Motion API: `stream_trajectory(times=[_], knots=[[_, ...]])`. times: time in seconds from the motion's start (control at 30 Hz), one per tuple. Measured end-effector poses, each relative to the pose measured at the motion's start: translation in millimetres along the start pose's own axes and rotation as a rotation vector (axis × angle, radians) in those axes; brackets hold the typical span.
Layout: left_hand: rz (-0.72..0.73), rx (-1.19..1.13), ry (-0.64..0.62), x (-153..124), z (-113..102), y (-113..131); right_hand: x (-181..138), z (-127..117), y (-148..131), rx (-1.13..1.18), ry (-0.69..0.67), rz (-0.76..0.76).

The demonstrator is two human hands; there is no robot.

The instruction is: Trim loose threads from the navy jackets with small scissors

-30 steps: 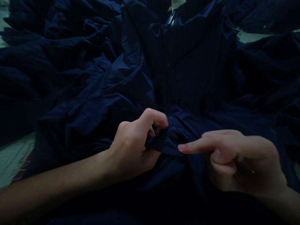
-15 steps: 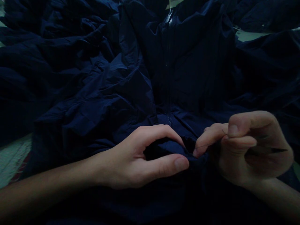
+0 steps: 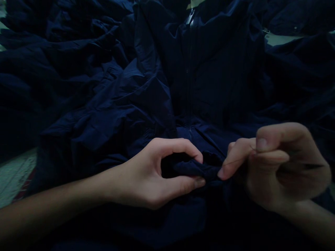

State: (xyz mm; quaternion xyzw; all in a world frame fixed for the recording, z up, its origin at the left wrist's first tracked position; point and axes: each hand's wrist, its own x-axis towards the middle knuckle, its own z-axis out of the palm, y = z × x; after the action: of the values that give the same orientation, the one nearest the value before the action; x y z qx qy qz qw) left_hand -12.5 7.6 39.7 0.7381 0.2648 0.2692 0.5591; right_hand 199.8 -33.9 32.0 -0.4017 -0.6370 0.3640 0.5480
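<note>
My left hand curves around a gathered fold of navy nylon, with the thumb below it and the fingers above. The fold belongs to a crumpled navy jacket, and a zipper runs up its front. My right hand sits at the fold's right end, its index fingertip pressed on the fabric. A thin thread crosses that finger and seems pinched by the thumb. Any needle is hidden or too small to tell.
More crumpled navy garments are heaped at the left, and others lie at the upper right. A pale label shows at the jacket's top edge. Pale floor with a red-patterned strip shows at the lower left.
Over the last second, my right hand moved up and closed from a pointing pose. My left fingers shifted from the fold's top to wrap around it, and the hands drew slightly closer.
</note>
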Motion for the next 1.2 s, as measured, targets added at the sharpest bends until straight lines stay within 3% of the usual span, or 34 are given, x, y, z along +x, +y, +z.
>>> stream_trajectory(times=[0.13, 0.2, 0.53, 0.6, 0.7, 0.83, 1.07, 1.2], knots=[[0.232, -0.023, -0.005, 3, -1, -5, 2, 5, 2, 0.062, 0.003, 0.024], [0.261, -0.066, -0.012, 3, -1, -8, 5, 6, -1, 0.051, -0.019, 0.038], [0.001, -0.209, 0.063, 1, 4, -7, 19, -3, 4, 0.031, 0.121, 0.098], [0.001, -0.183, 0.091, 2, 5, -6, 20, -13, -1, 0.12, 0.079, 0.143], [0.003, -0.131, 0.144, 3, 5, -7, 18, -23, -8, 0.158, -0.087, 0.213], [0.019, -0.052, 0.257, 3, 5, -8, 15, -22, -4, 0.022, -0.118, 0.005], [0.179, 0.003, 0.44, 2, 5, -12, 23, -20, 11, -0.418, -0.236, -0.432], [0.207, -0.007, 0.469, 2, 5, -12, 24, -22, 12, -0.466, -0.206, -0.459]])
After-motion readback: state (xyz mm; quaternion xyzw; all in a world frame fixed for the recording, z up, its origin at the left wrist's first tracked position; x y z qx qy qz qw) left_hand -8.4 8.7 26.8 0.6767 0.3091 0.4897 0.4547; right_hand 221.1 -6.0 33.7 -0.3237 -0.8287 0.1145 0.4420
